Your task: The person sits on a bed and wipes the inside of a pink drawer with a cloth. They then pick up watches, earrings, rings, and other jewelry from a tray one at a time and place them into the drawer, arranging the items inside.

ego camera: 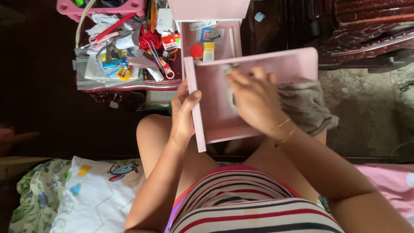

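Left hand [183, 114]: we see it gripping the pink drawer [258, 69] by its front panel.
Right hand [254, 101]: fingers curled, pressing a grey cloth [308, 105] inside the drawer.
Drawer: over our lap, otherwise bare.
Behind drawer: an open pink compartment [185, 43] with small packets.

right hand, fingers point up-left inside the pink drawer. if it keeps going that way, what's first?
Likely the drawer's far wall, near the corner where it meets the front panel. The right hand presses a grey cloth on the drawer floor; nothing else shows between. Depth is uncertain.
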